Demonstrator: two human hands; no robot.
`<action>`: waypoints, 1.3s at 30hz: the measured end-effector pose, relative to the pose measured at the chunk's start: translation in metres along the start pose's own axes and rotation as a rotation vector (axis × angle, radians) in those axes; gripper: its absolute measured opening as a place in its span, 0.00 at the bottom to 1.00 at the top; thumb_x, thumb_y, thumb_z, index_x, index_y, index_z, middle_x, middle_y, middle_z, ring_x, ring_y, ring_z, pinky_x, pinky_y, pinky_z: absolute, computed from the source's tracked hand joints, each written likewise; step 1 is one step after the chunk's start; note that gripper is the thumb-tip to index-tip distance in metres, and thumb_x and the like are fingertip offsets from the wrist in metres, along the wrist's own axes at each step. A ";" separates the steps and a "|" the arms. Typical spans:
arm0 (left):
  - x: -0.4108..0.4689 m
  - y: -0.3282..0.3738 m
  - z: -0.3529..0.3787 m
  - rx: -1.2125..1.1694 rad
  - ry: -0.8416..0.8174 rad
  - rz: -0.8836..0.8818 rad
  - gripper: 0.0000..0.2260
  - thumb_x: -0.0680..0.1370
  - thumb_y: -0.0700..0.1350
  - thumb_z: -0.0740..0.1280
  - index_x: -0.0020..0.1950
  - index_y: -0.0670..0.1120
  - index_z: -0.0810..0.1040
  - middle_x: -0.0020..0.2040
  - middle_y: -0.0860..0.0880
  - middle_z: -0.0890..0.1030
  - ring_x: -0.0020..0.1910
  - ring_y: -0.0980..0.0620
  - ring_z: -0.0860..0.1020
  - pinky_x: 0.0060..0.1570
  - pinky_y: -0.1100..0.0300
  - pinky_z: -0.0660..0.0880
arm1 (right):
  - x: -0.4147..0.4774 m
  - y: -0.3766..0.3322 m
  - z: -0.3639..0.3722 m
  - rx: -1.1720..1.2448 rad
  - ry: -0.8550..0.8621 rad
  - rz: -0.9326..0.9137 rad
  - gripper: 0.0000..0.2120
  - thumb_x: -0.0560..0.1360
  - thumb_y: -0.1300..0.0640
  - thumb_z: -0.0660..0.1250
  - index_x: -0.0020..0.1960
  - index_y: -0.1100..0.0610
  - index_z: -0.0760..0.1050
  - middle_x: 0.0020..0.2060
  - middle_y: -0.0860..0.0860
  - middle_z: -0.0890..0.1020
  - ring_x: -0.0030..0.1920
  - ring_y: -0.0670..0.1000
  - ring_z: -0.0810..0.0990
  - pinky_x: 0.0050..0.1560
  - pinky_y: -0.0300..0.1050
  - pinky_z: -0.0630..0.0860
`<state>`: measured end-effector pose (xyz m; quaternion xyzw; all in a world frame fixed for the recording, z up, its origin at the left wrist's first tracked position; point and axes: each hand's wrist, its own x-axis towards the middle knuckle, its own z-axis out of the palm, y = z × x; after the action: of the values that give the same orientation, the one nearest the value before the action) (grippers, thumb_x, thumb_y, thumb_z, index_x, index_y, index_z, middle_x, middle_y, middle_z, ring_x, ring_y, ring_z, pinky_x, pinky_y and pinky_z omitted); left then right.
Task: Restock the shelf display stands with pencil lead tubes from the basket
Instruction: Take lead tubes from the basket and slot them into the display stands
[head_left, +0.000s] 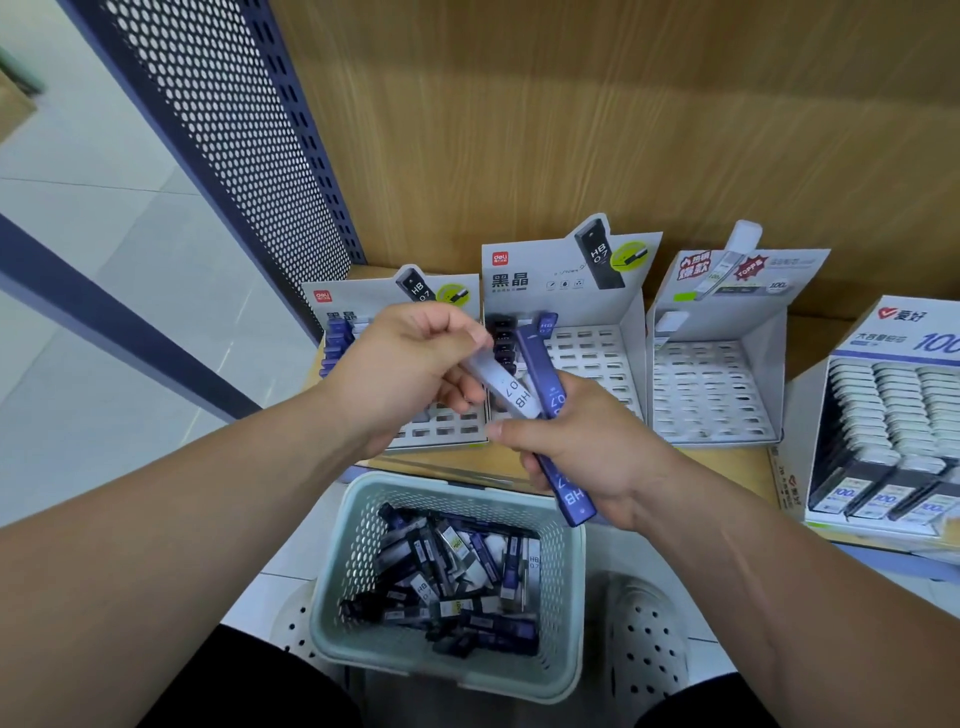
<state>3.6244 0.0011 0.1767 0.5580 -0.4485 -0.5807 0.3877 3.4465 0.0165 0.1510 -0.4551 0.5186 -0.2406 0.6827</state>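
The left hand (405, 374) curls its fingers round one end of a flat pale tube (511, 395) printed "HB 0.7", while the right hand (592, 452) grasps a clutch of long, slim purple tubes (543, 374) in its fist; how many it holds cannot be told. The pale tube's other end lies against the purple ones, just where the two hands meet. Directly below the hands sits a pale green plastic basket (447, 670) with rounded corners and perforated walls, holding a jumbled heap of loose tubes (457, 582) in black, purple and white. Beyond the hands, on a wooden shelf (737, 467), stand cardboard displays with white slotted trays: the left stand (358, 301) behind the left hand has purple tubes upright in its far-left slots, the middle stand (545, 270) behind both hands carries a column of dark tubes, and the right stand (748, 270), past the right hand, shows one pale tube in its back corner. Farther right, a glossy box (802, 410) is packed with neat rows of white-capped tubes. A grained wooden back panel (571, 130) rises behind them, and a dark blue perforated metal panel (234, 130) slants up beyond the left hand.
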 end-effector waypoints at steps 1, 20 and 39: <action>0.000 -0.001 0.000 0.001 0.000 -0.004 0.05 0.80 0.35 0.65 0.45 0.38 0.79 0.31 0.44 0.80 0.29 0.48 0.78 0.28 0.59 0.75 | 0.000 -0.001 -0.003 0.041 0.023 0.014 0.12 0.73 0.63 0.77 0.49 0.55 0.76 0.28 0.46 0.77 0.28 0.48 0.73 0.33 0.45 0.74; 0.020 -0.005 0.035 0.408 -0.250 0.079 0.13 0.78 0.36 0.69 0.59 0.50 0.79 0.33 0.40 0.80 0.27 0.51 0.74 0.30 0.62 0.72 | -0.011 0.003 -0.039 0.336 0.261 0.059 0.10 0.73 0.63 0.77 0.50 0.56 0.78 0.30 0.50 0.77 0.28 0.49 0.72 0.27 0.42 0.71; 0.083 -0.047 0.044 0.738 0.237 0.192 0.05 0.73 0.40 0.76 0.40 0.44 0.81 0.32 0.52 0.78 0.30 0.54 0.74 0.32 0.66 0.69 | -0.024 0.011 -0.073 0.367 0.291 0.100 0.14 0.73 0.61 0.78 0.55 0.55 0.78 0.33 0.51 0.76 0.29 0.48 0.73 0.29 0.42 0.73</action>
<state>3.5770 -0.0603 0.1056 0.6784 -0.6292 -0.2734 0.2629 3.3693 0.0138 0.1502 -0.2576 0.5811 -0.3598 0.6830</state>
